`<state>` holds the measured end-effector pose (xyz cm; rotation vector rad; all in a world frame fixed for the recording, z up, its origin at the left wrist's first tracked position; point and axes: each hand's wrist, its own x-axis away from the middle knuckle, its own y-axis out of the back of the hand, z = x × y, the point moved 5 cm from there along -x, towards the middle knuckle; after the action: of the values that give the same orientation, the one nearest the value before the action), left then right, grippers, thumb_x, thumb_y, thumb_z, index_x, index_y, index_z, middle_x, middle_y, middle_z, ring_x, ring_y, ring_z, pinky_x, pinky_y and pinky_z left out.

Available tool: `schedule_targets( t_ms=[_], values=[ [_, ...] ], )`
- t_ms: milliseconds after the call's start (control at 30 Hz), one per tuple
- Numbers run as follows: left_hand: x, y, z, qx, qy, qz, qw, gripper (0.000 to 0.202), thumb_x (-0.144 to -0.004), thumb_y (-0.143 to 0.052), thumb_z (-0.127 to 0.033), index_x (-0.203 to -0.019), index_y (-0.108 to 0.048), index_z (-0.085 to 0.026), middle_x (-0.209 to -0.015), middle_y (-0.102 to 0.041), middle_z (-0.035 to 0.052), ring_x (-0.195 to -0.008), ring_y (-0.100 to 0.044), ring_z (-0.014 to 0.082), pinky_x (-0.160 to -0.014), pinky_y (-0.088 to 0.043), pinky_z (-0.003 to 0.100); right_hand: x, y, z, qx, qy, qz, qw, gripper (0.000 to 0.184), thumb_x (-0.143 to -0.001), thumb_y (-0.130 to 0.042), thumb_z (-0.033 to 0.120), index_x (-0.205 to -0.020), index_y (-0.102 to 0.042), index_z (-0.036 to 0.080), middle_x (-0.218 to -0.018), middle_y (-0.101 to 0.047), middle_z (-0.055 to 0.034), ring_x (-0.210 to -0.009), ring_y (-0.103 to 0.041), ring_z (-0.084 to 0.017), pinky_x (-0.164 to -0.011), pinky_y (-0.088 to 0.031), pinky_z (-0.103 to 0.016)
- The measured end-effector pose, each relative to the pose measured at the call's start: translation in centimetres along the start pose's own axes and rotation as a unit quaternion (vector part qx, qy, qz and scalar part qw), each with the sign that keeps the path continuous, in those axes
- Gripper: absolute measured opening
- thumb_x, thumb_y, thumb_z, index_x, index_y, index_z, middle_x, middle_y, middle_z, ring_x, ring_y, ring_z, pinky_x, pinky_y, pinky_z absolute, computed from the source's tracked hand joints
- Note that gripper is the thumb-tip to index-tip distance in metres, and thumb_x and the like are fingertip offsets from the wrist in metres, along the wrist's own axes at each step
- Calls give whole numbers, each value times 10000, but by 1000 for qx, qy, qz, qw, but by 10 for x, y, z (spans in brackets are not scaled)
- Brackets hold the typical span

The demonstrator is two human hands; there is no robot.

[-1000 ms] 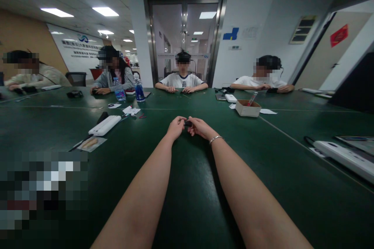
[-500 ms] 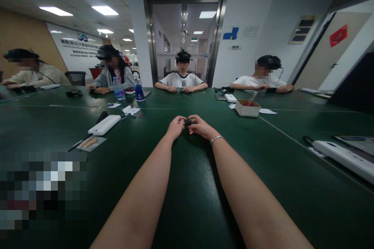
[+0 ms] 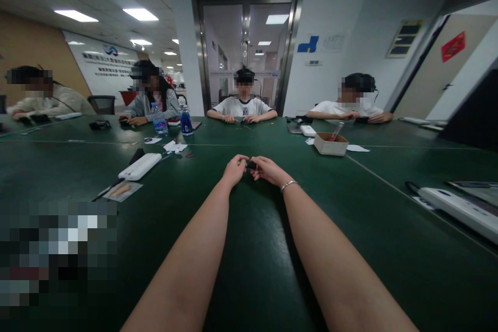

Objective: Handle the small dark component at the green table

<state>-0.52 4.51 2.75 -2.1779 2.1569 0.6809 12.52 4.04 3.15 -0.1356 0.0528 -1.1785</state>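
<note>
Both my arms stretch forward over a dark green table (image 3: 257, 249). My left hand (image 3: 234, 169) and my right hand (image 3: 267, 169) meet at the table's middle, fingers curled and pinched on a small black object (image 3: 251, 165) held between them. I cannot make out what the object is. A thin bracelet (image 3: 288, 184) circles my right wrist. The hands rest on or just above the tabletop.
A white oblong case (image 3: 139, 166) and a clear packet (image 3: 121, 190) lie to the left. Two water bottles (image 3: 158, 119) and paper scraps stand further back. A small cardboard box (image 3: 330, 143) is at the right, a white device (image 3: 459, 208) at far right. Several people sit round the table.
Hardly anything has moved. My fingers shift slightly on the small black object; both hands stay in the same place.
</note>
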Motion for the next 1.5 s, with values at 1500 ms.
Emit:
schedule_targets(
  t_ms=[1500],
  values=[
    [3,2,-3,6,4,-7,1000,216,-844,-439,-267,-943,-607,-173,-537,-508,-35,-501,-485,102,-522,-355,206,-1,0,2,28,16,-1,999,202,-860,-597,294,-968,-472,178,-589,-550,41,-340,-460,-72,-330,-444,-181]
  ],
)
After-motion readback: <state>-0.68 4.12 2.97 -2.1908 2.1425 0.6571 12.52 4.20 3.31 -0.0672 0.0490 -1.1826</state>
